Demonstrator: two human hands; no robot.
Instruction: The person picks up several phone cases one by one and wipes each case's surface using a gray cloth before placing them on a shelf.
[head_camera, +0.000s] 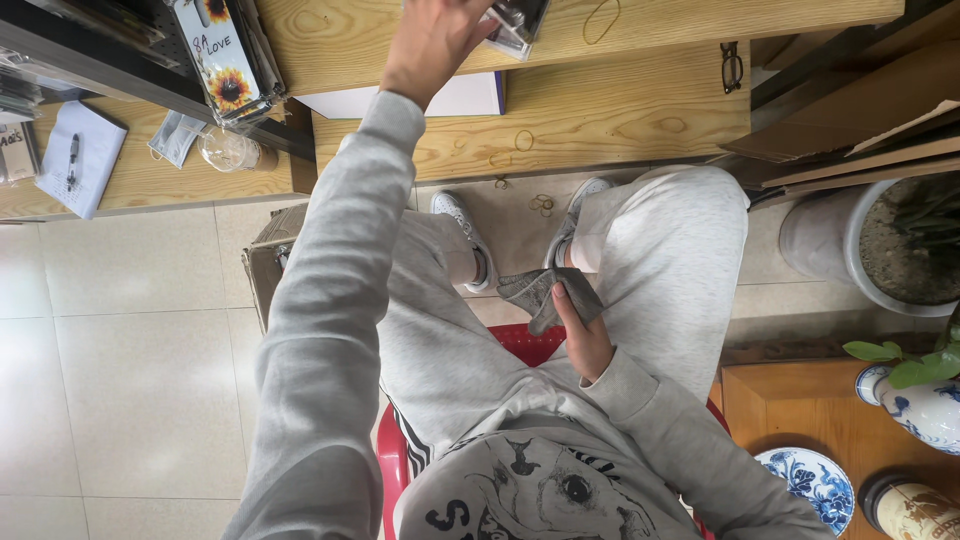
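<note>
I sit on a red plastic chair (398, 455) in grey clothes. My left hand (432, 40) reaches far forward to the wooden shelf (600, 110) and touches a small dark packet (515, 22) at the frame's top; its fingers curl against the packet, and whether they grip it is unclear. My right hand (578, 335) rests between my knees, closed on a crumpled grey cloth (545, 293).
A white notebook (460, 98), rubber bands (524, 140) and black glasses (732, 66) lie on the shelf. A notepad with pen (80, 155) and a glass (232, 152) sit at left. A cardboard box (270, 262) stands by my leg. A plant pot (880, 245) and blue-white ceramics (810, 482) are at right.
</note>
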